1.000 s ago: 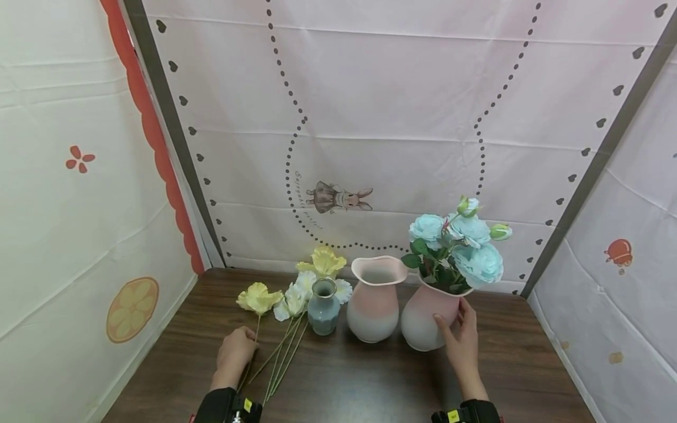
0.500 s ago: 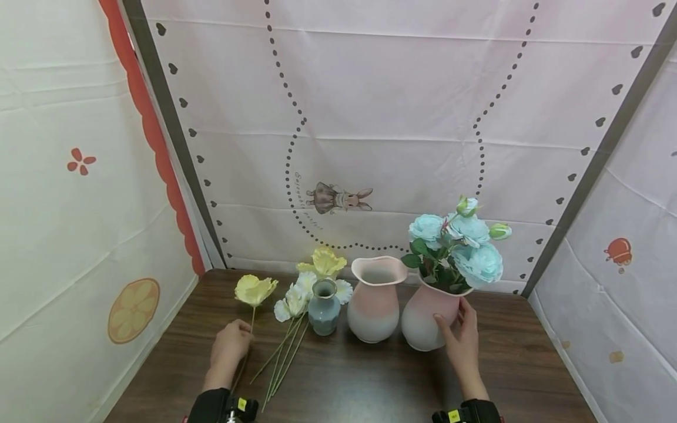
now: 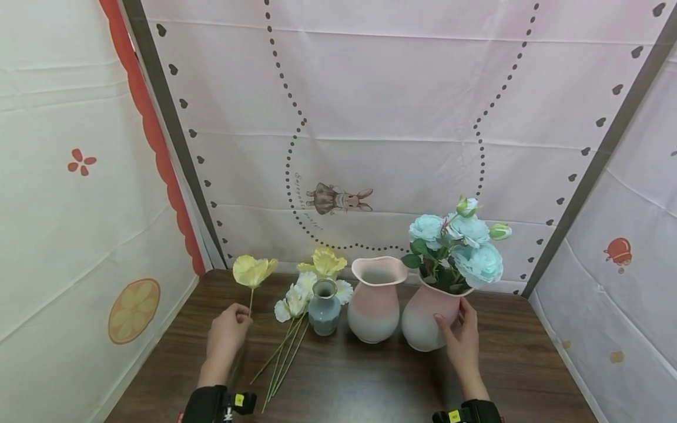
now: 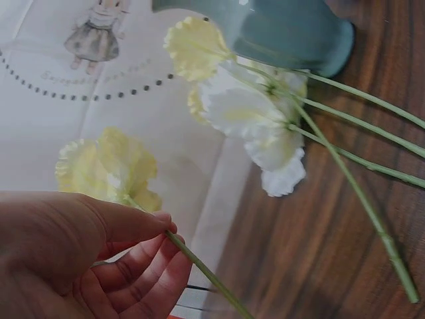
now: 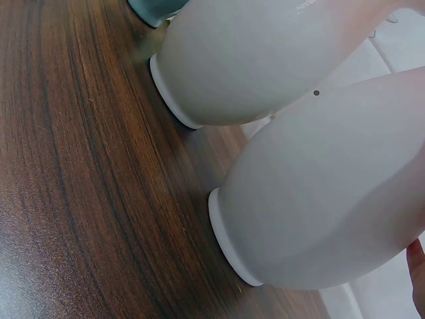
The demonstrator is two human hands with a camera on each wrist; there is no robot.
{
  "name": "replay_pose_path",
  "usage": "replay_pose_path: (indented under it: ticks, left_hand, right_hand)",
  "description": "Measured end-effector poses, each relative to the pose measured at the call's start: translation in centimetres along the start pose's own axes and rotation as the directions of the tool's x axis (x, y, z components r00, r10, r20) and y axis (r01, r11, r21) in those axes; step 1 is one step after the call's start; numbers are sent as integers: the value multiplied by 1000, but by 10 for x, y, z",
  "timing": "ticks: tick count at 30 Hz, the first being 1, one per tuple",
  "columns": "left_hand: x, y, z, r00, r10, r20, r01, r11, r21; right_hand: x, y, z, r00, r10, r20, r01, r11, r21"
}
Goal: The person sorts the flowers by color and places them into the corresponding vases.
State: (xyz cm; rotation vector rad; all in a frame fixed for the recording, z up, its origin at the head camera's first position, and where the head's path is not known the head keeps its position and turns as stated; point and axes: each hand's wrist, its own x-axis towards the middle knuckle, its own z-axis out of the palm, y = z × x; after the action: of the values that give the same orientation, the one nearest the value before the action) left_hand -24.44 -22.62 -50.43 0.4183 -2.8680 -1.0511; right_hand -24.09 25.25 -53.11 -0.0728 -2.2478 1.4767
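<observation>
My left hand (image 3: 227,335) pinches the thin green stem of a yellow flower (image 3: 254,271) between thumb and fingertips, a little below the bloom. The bloom stands raised at the table's left. In the left wrist view the stem (image 4: 206,269) runs down past the fingers. My right hand (image 3: 462,346) holds the right side of a pink-and-white vase (image 3: 425,326), thumb in front and fingers behind. Light blue flowers (image 3: 476,264) with green leaves stand in this vase. In the right wrist view the vase's white lower body (image 5: 319,206) rests on the table; most of the hand is out of sight.
A second pink-and-white vase (image 3: 372,311) stands just left of the held one. Beside it is a small blue-grey vase (image 3: 324,314). White flowers (image 3: 294,301) and another yellow flower (image 3: 327,262) lie behind and left of it, stems toward the front. Printed cloth (image 3: 391,117) walls surround the table.
The yellow flower and my left hand have risen and moved slightly left, away from the other stems. My right hand and its vase have stayed in place.
</observation>
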Motion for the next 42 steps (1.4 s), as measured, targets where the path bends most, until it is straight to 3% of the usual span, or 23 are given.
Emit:
replay_pose_path:
  ticks: [8,17,22,32,42]
  left_hand:
    - [-3,17,-9,995,61,-80,-64,997,-37]
    - [-9,37,-15,987,78,-141,-91,993,-82]
    - [-11,51,-21,979,122,-163,-140,985,-104]
    - [-22,87,-29,959,211,-189,-256,931,-259]
    - [-31,122,-30,935,288,-207,-343,882,-322]
  right_hand:
    - [0,0,0,1000,-10,-7,10,1000,0]
    - [-1,-2,1,999,-33,-15,33,999,0]
    - [-1,-2,0,1000,-26,-18,25,1000,-7]
    - [-1,1,1,998,-47,-29,46,999,-4]
    - [-1,2,-1,1000,-7,-7,7,1000,4]
